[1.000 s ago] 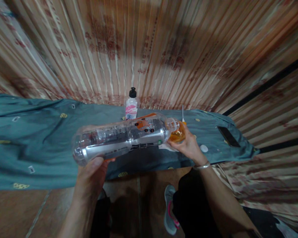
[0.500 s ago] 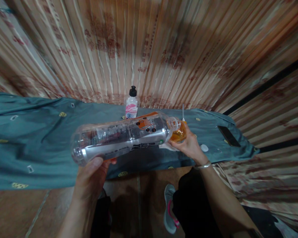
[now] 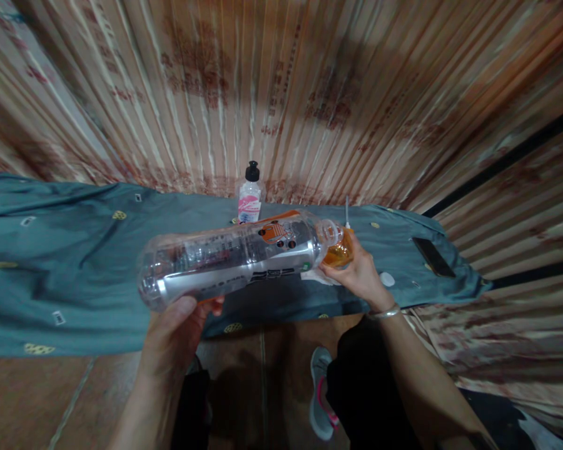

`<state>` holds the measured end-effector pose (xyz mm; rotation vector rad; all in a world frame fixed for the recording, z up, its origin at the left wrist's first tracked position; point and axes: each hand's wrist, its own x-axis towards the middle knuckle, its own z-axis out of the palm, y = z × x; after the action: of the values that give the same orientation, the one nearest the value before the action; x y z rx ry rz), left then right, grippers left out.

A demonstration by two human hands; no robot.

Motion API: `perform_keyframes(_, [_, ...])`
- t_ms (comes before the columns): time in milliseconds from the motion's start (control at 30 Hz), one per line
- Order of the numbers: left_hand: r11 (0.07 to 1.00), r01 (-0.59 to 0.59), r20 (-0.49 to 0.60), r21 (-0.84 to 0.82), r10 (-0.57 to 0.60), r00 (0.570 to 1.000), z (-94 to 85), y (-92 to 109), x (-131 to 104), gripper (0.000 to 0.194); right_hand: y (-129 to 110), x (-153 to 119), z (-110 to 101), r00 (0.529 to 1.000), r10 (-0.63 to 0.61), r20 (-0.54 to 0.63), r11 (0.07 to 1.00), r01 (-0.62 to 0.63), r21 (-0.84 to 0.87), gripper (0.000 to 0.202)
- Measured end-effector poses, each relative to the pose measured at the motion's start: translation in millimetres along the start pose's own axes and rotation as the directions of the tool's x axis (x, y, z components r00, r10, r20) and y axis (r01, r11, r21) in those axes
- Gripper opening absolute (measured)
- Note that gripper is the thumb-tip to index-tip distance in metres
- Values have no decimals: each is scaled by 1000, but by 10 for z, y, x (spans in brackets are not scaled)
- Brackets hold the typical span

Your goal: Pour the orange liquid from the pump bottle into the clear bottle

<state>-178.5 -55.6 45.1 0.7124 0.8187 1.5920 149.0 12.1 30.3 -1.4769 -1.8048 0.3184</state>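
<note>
A large clear plastic bottle (image 3: pixel 225 256) with a silver and orange label lies nearly level across the view. My left hand (image 3: pixel 182 325) grips it from below near its base, thumb on the near side. The bottle's neck points right and meets a small container of amber liquid (image 3: pixel 338 250). Around that container my right hand (image 3: pixel 359 269) is closed; whether the two mouths touch I cannot tell. Just beyond the bottle stands a small clear bottle (image 3: pixel 250 197) with a black cap and a pink label. Some white tissue (image 3: pixel 321 276) lies under the right hand.
A green-blue cloth (image 3: pixel 84 262) with yellow patches covers the long surface. A dark phone (image 3: pixel 433 257) and a white round cap (image 3: pixel 387 279) lie on the right. A thin white tube (image 3: pixel 348 214) sticks up behind my right hand. Pleated curtains (image 3: pixel 263 94) hang behind.
Almost nothing differs. The large bottle's base has shifted very slightly to the right with my left hand; both hands keep their grips.
</note>
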Motion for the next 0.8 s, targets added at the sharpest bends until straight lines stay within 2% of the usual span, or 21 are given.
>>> perform_keyframes(200, [999,29,28,25,-30,999,-17,-12,19,47,5,-4,2,1000,6,-11,1000,-6,6,87])
perform_keyframes(467, [997,45,44,62,-48,998,-75,-32,6,30,32,-11,-2,1000,14,-18,999,-13,36,86])
perform_keyframes(600, [994,49,48,100,-54,997,-99,-55,18,29,10,0,-7,1000,-1,-17,999,1,45,83])
perform_keyframes(800, [990,57,-2,128,-57,998,-71,-56,38,30,30,-2,5,1000,6,-25,997,-4,71,83])
